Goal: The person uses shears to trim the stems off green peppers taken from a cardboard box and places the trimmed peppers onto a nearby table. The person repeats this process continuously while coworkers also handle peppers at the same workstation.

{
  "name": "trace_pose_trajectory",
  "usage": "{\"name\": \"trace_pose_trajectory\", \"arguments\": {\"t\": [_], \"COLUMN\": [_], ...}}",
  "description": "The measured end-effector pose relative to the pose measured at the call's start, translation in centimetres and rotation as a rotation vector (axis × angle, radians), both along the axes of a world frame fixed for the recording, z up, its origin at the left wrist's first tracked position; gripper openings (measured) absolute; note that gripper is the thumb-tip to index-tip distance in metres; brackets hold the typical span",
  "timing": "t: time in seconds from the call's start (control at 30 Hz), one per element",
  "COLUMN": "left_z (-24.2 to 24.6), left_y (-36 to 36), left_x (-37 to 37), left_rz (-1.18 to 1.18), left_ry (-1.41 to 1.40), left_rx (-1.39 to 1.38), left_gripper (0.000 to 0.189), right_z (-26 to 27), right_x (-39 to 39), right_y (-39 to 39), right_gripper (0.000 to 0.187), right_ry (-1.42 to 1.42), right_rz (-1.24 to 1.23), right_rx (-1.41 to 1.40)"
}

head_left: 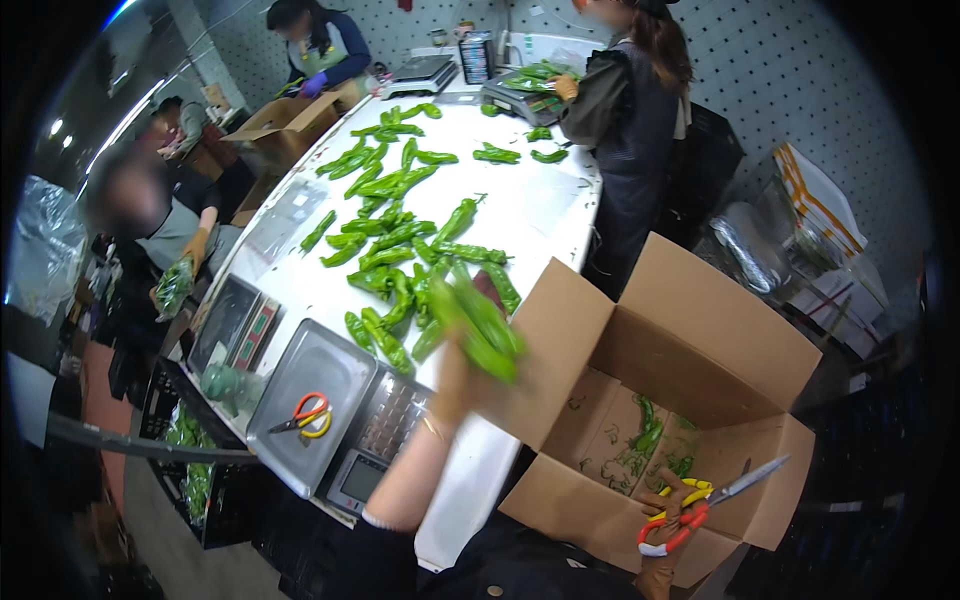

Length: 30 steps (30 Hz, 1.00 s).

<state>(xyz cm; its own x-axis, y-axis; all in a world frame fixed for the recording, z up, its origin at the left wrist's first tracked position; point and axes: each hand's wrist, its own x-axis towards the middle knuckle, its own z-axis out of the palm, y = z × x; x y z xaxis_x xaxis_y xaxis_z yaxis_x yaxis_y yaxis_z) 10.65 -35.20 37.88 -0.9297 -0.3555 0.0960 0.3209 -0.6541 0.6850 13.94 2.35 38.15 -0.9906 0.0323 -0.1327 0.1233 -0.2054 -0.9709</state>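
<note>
My left hand (452,384), in a tan glove and blurred, is over the near edge of the white table (540,202). It holds a few long green peppers (480,330), also blurred, so their exact number is unclear. In my right hand (670,501), gloved in brown, are large scissors (694,504) with red and yellow handles, blades pointing up and right. Below the scissors stands an open cardboard box (679,360) with stems and a few green pieces (646,427) on its bottom. Loose green peppers (394,240) lie scattered along the table beyond my left hand.
A digital scale with a metal tray (311,375) holds small scissors (306,415) at the near left. Another scale (236,326) stands behind it. A co-worker (637,135) is at the far right, another (180,225) at left with a bagged bunch (175,289). A black crate (187,465) sits below.
</note>
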Motion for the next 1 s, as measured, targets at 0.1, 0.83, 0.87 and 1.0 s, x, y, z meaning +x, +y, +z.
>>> {"name": "trace_pose_trajectory", "arguments": {"t": [0.1,0.83,0.87,1.0], "left_z": [-3.2,-5.3,-7.2,-20.5], "left_y": [-5.2,25.3,26.3,31.5], "left_x": [0.5,-12.7,-14.7,-19.2], "left_rz": [0.064,-1.018,-1.069,-0.964], "left_ry": [-0.050,0.034,-0.075,-0.273], "left_rx": [-0.431,-1.407,-1.474,-1.764], "left_gripper": [0.048,0.032,0.031,0.040], "right_z": [-0.5,-6.2,-6.1,-10.3], "right_x": [0.8,19.0,19.0,20.8], "right_y": [-0.6,32.1,35.0,41.7], "right_gripper": [0.048,0.046,0.049,0.045], "right_ry": [0.014,-0.375,-0.477,-0.381], "right_rz": [0.014,-1.054,-1.184,-1.399], "right_rx": [0.032,0.205,0.132,-0.019]}}
